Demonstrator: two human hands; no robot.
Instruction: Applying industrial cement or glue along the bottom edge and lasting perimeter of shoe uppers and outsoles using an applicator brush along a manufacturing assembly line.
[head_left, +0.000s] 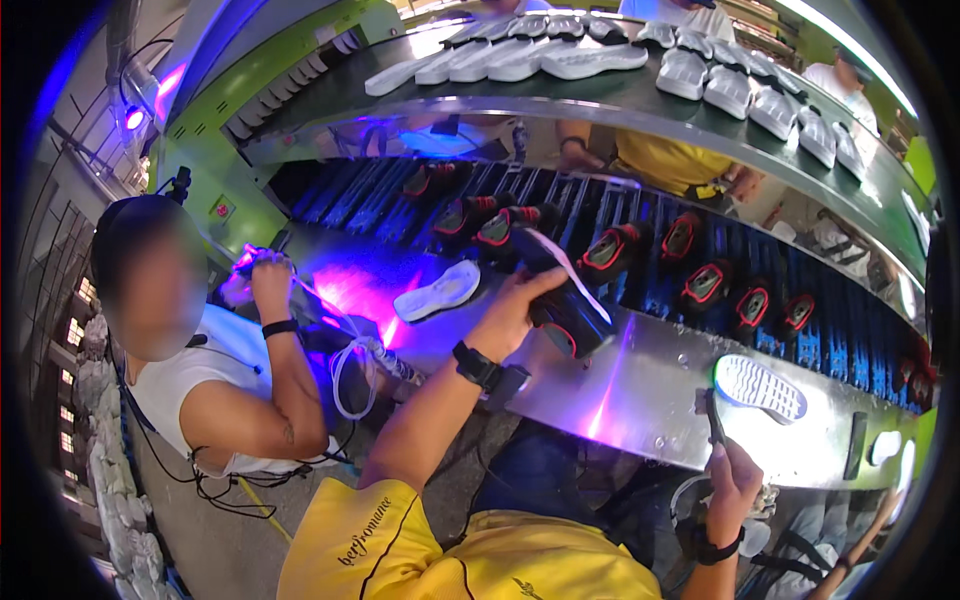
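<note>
My left hand grips a black shoe upper with red trim, held tilted above the front edge of the metal bench. Its pale-edged underside faces up and to the right. The fingers behind it are partly hidden. Lower right, my right hand is closed round a thin dark-handled tool, perhaps a brush, whose tip stands beside a white shoe sole. That sole lies tread up on the bench. Another white sole rests on the bench left of my left hand.
Behind the metal bench, black shoes with red collars stand on a roller conveyor. White soles line a raised green shelf. At my left a co-worker works under purple light, near a looped hose.
</note>
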